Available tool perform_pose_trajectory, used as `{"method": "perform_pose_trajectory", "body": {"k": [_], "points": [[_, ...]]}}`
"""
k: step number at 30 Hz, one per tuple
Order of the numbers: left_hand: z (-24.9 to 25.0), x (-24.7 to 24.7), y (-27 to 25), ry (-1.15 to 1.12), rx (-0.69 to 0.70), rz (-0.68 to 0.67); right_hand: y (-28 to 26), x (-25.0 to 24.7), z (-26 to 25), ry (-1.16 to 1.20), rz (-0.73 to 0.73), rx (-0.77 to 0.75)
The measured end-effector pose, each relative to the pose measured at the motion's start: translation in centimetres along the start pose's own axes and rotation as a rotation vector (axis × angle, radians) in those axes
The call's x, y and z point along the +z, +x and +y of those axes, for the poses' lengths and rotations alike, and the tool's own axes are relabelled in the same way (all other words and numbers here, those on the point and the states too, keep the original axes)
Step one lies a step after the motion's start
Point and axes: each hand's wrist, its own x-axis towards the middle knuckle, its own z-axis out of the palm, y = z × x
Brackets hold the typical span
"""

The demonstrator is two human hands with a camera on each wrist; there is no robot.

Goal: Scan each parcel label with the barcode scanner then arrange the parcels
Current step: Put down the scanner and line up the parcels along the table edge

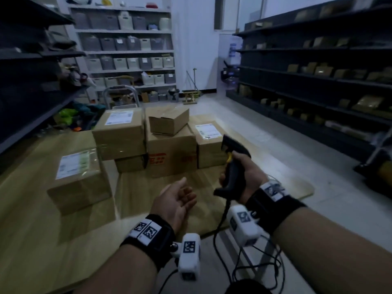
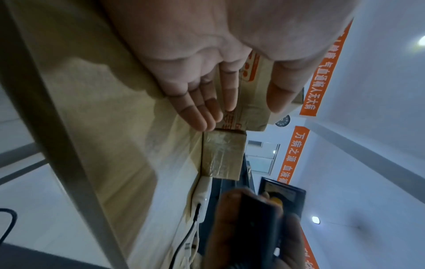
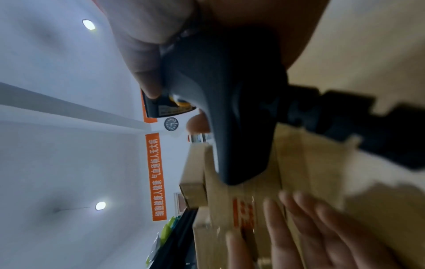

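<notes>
Right hand [image 1: 244, 172] wrapped around the barcode scanner [image 1: 232, 166] handle, at 3 o'clock of the left hand [image 1: 176, 200], which is empty, palm up, fingers relaxed. Boxes [image 1: 169, 145] stacked at 12 o'clock on cardboard sheets [image 1: 148, 198]; one labelled box [image 1: 78, 179] sits apart at 9 o'clock.

Head-high overview; two close, rolled wrist views

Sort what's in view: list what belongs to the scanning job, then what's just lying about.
Job: barcode scanner gripped in right hand; labelled parcels; open left hand.

Lying about: grey storage bins; dark shelving; step stool; wall clock.
</notes>
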Motion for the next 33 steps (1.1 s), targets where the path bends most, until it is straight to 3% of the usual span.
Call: {"method": "perform_pose_trajectory", "body": {"k": [5,8,15,21,30,33], "points": [[-0.6,0.9,1.4,-0.034,-0.067,-0.116,1.9,-4.0,-9.6,-0.258,0.240,-0.221],[0.2,0.5,2.3,-0.137,-0.149,-0.135,4.1,-6.7,-12.7,-0.395,0.345,-0.284],[0.1,0.1,3.4,-0.219,-0.198,-0.166,8.6,-10.1,-13.6,-0.714,0.467,-0.103],[-0.1,-0.3,3.9,-0.215,-0.174,-0.206,9.1,-10.4,-13.9,-1.185,0.540,0.021],[-0.2,-0.7,4.4,-0.206,-0.171,-0.209,10.2,-10.8,-14.3,-1.410,0.531,0.034],[-0.1,-0.5,4.1,-0.209,-0.172,-0.209,12.5,-13.2,-14.8,-1.384,0.496,0.026]]}}
